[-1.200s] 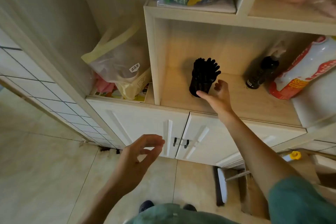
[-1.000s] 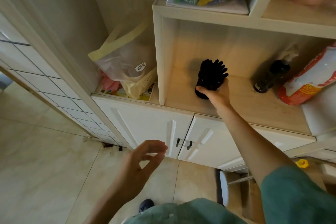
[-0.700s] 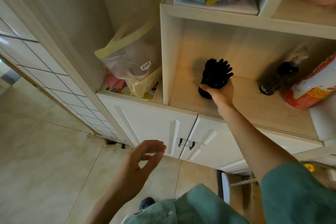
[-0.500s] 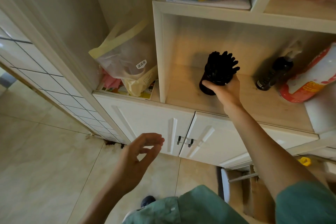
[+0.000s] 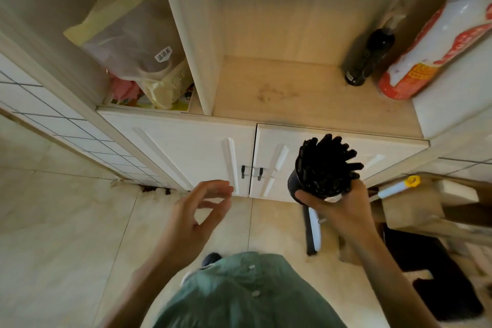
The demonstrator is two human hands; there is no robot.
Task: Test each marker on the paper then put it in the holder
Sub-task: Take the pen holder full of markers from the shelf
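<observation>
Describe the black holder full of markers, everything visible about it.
The holder is a dark, round cup, its material unclear, packed with black markers that fan out of its mouth. It is tilted, mouth pointing up and away toward the white cabinet doors, and is off the shelf, held in the air. The right hand grips its lower part from beneath. The left hand is apart from it, holding nothing.

Above the right hand (image 5: pixel 343 210), the shelf (image 5: pixel 306 96) is pale matt wood grain with faint stains. The cupboard doors (image 5: pixel 202 152) beside it look smooth, painted white. Below the hand, the floor tiles (image 5: pixel 53 234) are glossy. The markers (image 5: pixel 327 165) in it are matt black plastic.
</observation>
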